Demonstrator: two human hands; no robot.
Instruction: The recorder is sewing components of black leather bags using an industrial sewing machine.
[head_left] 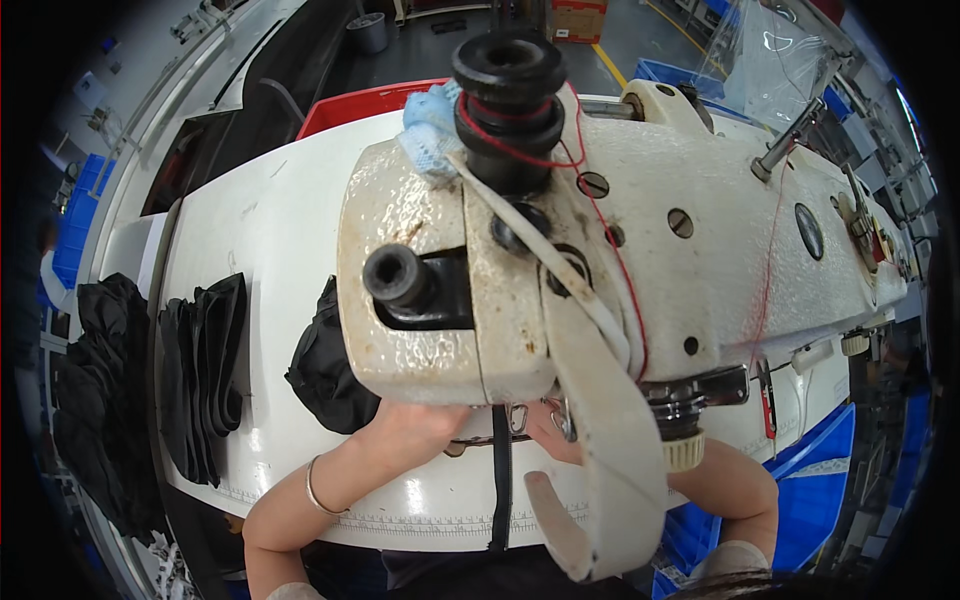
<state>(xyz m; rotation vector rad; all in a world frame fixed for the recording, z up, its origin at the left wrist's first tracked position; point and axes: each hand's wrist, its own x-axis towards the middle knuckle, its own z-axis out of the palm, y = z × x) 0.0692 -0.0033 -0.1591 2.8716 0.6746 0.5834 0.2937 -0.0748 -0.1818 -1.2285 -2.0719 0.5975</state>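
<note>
A cream sewing machine (pixel 430 360) fills the middle of the view, with red thread (pixel 625 275) running over it. My left hand (pixel 425 428) is at the table just below the machine head, its fingers hidden under it. On the other side of the needle area is my right hand (pixel 550 430), mostly covered by the machine and a hanging beige strap (pixel 610 420). Between the hands a narrow black strip (pixel 502 480) runs down over the table's near edge. Bunched black fabric (pixel 335 370) lies beyond my left hand, partly behind the machine. Whether either hand grips something is hidden.
Folded black fabric pieces (pixel 205 370) lie on the white table (pixel 270 250) at left, beside a larger black pile (pixel 105 400). A red-handled tool (pixel 768 400) rests at right, near a blue bin (pixel 820 490). Behind the table stands a red bin (pixel 365 100).
</note>
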